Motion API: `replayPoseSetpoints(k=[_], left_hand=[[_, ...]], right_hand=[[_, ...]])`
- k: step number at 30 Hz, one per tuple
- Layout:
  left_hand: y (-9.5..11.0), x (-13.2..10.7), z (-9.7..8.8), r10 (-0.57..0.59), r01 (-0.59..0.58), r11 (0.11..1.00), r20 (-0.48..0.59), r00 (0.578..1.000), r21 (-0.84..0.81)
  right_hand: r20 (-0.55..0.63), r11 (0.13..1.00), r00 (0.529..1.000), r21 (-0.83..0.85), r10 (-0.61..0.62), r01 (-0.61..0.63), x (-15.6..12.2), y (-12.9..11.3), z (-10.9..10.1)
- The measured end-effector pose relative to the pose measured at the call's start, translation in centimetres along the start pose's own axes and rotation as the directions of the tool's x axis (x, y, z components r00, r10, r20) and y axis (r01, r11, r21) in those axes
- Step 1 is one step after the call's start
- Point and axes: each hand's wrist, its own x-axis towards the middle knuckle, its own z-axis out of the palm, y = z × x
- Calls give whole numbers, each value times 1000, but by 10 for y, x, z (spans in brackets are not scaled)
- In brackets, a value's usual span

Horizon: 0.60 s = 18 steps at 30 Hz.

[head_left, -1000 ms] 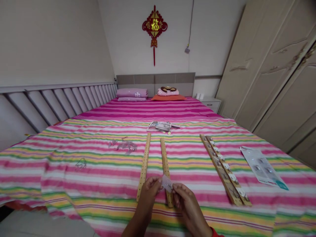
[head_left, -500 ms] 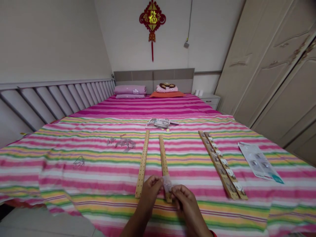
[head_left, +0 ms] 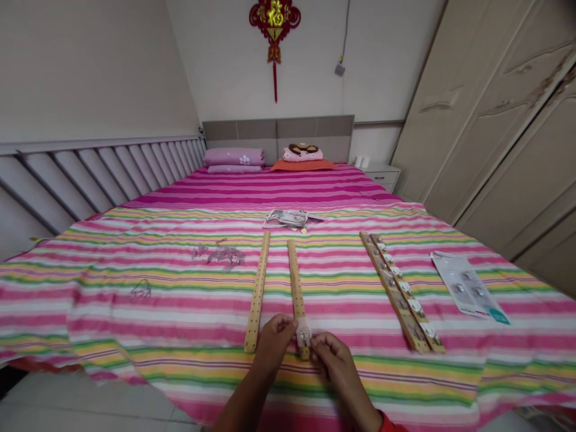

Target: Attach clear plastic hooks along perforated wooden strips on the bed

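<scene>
Left hand (head_left: 275, 337) and right hand (head_left: 333, 355) pinch translucent plastic piece (head_left: 303, 329) over perforated wooden strip (head_left: 295, 279); likely positioning, next needs alignment.

Bedroom in a home (bed (head_left: 189, 195), headboard (head_left: 315, 133), nightstand (head_left: 382, 178), tall wardrobe (head_left: 490, 132))

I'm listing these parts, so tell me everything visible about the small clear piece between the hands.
The small clear piece is thin, roughly rectangular and translucent, apparently plastic, with shiny details too small to identify. It is over the near part of a holed wooden strip; whether it rests flat is unclear. The left hand holds its upper left edge; the right hand is at its right edge, its grip unclear.
</scene>
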Motion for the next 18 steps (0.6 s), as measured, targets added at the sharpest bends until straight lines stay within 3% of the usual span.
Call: replayPoseSetpoints(k=[6, 18], left_hand=[[-11, 5, -1, -26, 26, 999, 1, 1000, 18], [-25, 12, -2, -17, 17, 1000, -1, 1000, 22]], right_hand=[[-1, 997, 997, -5, 80, -80, -4, -5, 1], [-12, 999, 998, -4, 54, -54, -4, 2, -1]])
